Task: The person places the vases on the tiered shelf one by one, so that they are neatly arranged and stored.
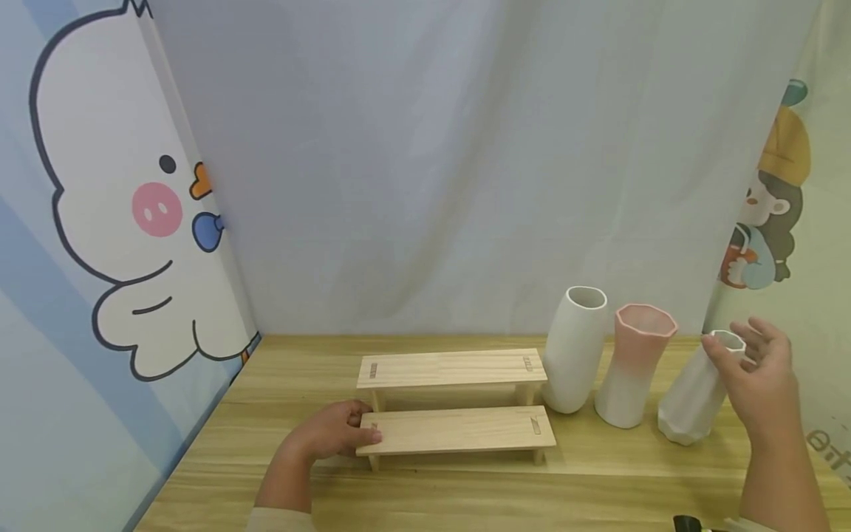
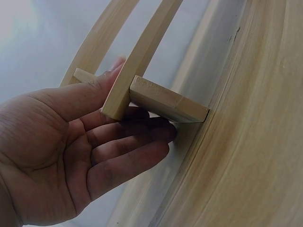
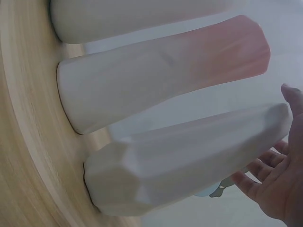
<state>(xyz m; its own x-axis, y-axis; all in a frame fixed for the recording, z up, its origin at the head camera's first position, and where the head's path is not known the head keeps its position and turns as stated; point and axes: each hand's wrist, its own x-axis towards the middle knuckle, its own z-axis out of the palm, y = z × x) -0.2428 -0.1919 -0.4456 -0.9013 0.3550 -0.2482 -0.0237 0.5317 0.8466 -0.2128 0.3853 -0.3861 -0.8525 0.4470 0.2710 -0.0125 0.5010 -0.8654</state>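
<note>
A light wooden two-step shelf stands on the table, with its upper board (image 1: 452,368) behind the lower board (image 1: 459,431). My left hand (image 1: 335,430) grips the lower board's left end, thumb on top and fingers underneath; the left wrist view shows these fingers (image 2: 125,161) below the board, beside a wooden leg (image 2: 165,99). My right hand (image 1: 761,373) is spread around the mouth of a white faceted vase (image 1: 691,395), which stands upright. In the right wrist view the thumb (image 3: 292,97) looks apart from the rim; whether the other fingers touch the vase I cannot tell.
Left of the faceted vase stand a pink-and-white vase (image 1: 628,377) and a tall smooth white vase (image 1: 575,355), the latter close to the shelf's right end. A grey curtain (image 1: 425,185) hangs behind the wooden table (image 1: 266,414). A small black object (image 1: 687,523) lies at the front edge.
</note>
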